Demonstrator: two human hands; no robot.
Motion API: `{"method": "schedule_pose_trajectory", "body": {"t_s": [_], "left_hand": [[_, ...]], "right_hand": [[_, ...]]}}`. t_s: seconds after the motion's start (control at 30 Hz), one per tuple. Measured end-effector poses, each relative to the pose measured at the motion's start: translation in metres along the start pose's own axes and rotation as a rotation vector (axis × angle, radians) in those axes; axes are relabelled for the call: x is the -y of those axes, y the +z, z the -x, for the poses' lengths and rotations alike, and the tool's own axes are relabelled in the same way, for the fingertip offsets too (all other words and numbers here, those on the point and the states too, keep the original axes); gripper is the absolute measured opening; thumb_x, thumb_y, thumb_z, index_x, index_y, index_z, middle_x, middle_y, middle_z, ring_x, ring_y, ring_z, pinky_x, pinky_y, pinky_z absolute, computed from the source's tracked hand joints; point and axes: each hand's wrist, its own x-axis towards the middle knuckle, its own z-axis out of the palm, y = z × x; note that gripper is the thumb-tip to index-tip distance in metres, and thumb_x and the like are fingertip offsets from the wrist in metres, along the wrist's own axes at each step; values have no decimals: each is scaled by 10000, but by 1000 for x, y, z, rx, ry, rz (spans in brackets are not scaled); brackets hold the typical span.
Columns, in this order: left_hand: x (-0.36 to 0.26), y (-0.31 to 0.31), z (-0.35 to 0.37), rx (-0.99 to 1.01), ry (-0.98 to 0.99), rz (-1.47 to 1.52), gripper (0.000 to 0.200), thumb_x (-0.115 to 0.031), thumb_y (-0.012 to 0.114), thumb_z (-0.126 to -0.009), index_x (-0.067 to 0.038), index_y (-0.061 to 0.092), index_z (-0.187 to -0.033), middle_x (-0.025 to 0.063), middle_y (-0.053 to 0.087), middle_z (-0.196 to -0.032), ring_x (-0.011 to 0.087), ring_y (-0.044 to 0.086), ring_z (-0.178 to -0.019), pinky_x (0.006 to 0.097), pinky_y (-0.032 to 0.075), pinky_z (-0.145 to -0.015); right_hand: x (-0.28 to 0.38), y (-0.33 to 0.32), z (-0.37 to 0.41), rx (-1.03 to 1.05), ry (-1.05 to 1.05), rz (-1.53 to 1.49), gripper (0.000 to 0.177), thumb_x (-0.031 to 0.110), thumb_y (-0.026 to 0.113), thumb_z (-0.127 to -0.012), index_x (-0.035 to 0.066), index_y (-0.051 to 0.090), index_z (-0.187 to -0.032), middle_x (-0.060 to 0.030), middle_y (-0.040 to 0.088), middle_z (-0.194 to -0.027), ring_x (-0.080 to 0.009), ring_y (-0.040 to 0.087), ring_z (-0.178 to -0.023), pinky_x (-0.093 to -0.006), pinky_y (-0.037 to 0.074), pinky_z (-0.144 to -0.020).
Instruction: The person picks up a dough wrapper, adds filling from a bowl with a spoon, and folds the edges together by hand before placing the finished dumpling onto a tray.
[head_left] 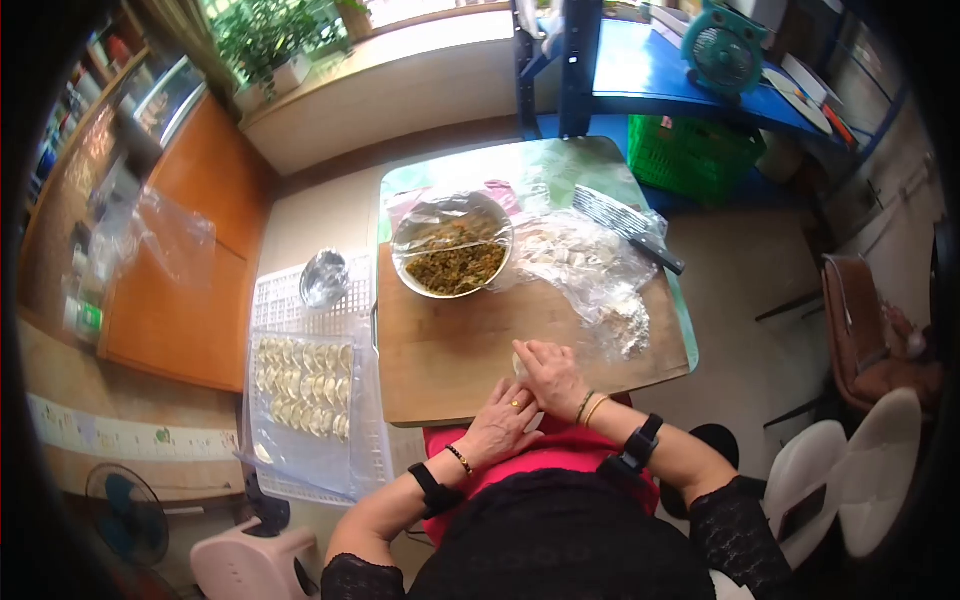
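Observation:
My left hand and my right hand meet at the front edge of the wooden board. Their fingers press together around a dumpling, of which only a pale edge shows; the rest is hidden. Beyond them on the board stands a metal bowl of chopped brown-green filling, partly covered with clear plastic. To its right lie dough wrappers under plastic film, beside a small heap of flour. Rows of folded dumplings lie on a tray at the left.
A cleaver rests on the plastic at the board's right, its black handle pointing right. Left of the table, a small metal bowl sits on a white rack. A pink stool and white chair stand nearby.

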Motion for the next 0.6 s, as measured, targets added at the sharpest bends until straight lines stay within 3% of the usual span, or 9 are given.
{"method": "schedule_pose_trajectory", "body": {"t_s": [0.13,0.17,0.27,0.33,0.43,0.5,0.6], "left_hand": [[2,3,1,32,-29,17,631,-411,636,-861,-34,472,-1340,188,388,-1442,346,322,-1379,533,247,-1131],[2,5,2,-19,-20,-13,627,-429,627,-863,-28,482,-1323,175,404,-1431,333,339,-1369,520,248,-1130],[1,10,4,-66,-36,9,619,-432,631,-860,-20,493,-1301,163,429,-1408,317,358,-1357,522,255,-1123],[1,10,4,-77,-49,23,619,-431,632,-858,-15,493,-1296,159,436,-1399,311,363,-1354,526,258,-1120],[4,-6,-4,-47,-110,29,610,-427,636,-855,-8,499,-1277,160,455,-1365,312,378,-1338,535,263,-1117],[2,-8,-3,-6,-171,64,600,-424,638,-854,-6,503,-1263,165,467,-1340,320,388,-1326,540,265,-1115],[-1,-1,-4,-157,-174,40,574,-421,641,-851,-5,519,-1227,179,487,-1278,336,408,-1295,540,267,-1118]], "right_hand": [[-6,3,-22,20,130,71,728,414,675,-819,60,409,-1397,-151,531,-1231,-301,517,-1133,-451,380,-928],[-15,5,-31,15,153,90,813,513,703,-776,47,413,-1376,-145,535,-1225,-303,517,-1129,-457,382,-925],[-38,5,-54,47,169,35,889,574,714,-742,35,402,-1377,-142,541,-1218,-305,515,-1130,-456,390,-917],[-43,-2,-60,42,137,10,928,512,787,-692,27,393,-1378,-157,555,-1166,-307,528,-1082,-437,400,-917],[-54,-7,-70,95,122,-168,849,450,793,-716,29,427,-1356,-157,574,-1151,-326,561,-1060,-435,412,-925],[-58,-5,-63,21,224,-330,752,335,786,-750,30,451,-1350,-174,580,-1153,-335,576,-1041,-430,413,-943],[-44,-21,-50,53,177,-400,677,249,737,-782,33,459,-1361,-193,564,-1201,-345,558,-1075,-440,402,-959]]}}
